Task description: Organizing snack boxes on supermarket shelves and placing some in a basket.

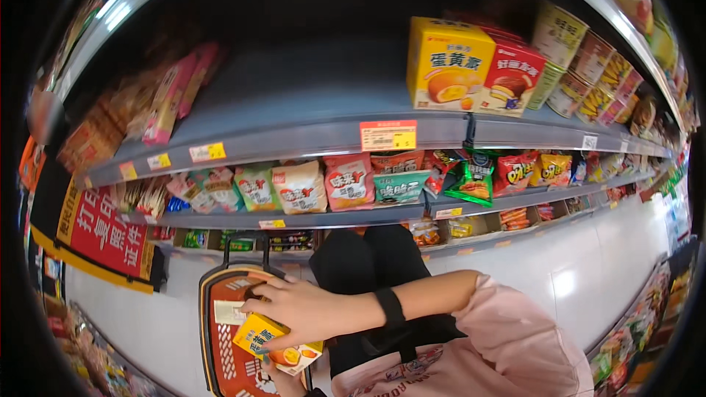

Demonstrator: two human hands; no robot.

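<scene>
My right hand (298, 309) reaches in from the right, a black band round its wrist. Its thumb lies across a small yellow snack box (259, 332) with a round pastry pictured on it, and its fingers curl past the box's far edge. Partly hidden under the box, my left hand (285, 382) grips it from below. Both hands are over an orange-brown shopping basket (222, 310) with a dark rim and upright handle. A pale flat packet or slip (229, 312) shows inside the basket, beside the right fingertips. Something dark between those fingers is too small to name.
Ahead, a grey shelf (294, 129) bears a larger yellow pastry box (450, 66), a red box (511, 77) and several cans (559, 37). Snack bags (300, 187) fill the lower shelf. A red sign (110, 231) stands left; my knees (371, 257) are beside the basket.
</scene>
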